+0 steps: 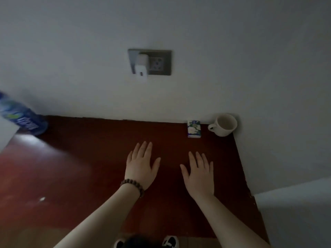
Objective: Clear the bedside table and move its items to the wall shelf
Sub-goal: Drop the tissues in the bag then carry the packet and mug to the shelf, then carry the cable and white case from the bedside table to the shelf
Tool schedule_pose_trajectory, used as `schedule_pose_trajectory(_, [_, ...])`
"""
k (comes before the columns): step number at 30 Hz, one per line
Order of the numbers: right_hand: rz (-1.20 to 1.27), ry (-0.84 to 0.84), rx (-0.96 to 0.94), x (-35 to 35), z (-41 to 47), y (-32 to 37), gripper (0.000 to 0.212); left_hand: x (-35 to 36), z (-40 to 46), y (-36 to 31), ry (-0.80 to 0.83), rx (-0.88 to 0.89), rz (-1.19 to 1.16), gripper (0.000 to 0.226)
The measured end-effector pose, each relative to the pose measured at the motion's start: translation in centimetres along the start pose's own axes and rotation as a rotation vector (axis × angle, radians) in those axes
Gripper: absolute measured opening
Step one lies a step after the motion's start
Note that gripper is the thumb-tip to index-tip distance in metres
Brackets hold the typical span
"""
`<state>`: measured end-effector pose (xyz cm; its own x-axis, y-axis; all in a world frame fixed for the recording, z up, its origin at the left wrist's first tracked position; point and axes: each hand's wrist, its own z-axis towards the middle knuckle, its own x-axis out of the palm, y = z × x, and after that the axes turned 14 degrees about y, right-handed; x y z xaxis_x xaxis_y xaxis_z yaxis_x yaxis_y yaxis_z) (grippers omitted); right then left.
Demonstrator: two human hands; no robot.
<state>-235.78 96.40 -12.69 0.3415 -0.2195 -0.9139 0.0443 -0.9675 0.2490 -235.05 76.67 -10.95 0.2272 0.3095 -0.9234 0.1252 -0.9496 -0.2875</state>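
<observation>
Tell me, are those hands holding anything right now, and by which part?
Nothing is held. The left hand and right hand are spread flat, fingers straight, over the table, apart from the mug, the small packet and the bottle.

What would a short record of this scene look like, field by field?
surface: dark red bedside table
left hand: flat, fingers straight, holding nothing, bead bracelet on wrist
right hand: flat, fingers straight, holding nothing
far right corner: white mug
beside mug: small patterned box
far left: blue bottle
wall: socket with white charger
</observation>
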Motion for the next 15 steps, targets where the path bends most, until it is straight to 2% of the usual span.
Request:
schedule_pose_trajectory(7, [0.029, -0.013, -0.372, 0.1, -1.3, 13.2, 0.059, -3.3, -7.1, 9.0, -0.183, -0.286, -0.192, 0.065])
schedule_pose_trajectory(15, [0.029, 0.126, -0.705, 5.5, -6.2, 31.5, 0.055, -5.5, -18.7, 25.0, -0.353, -0.639, -0.267, 0.064])
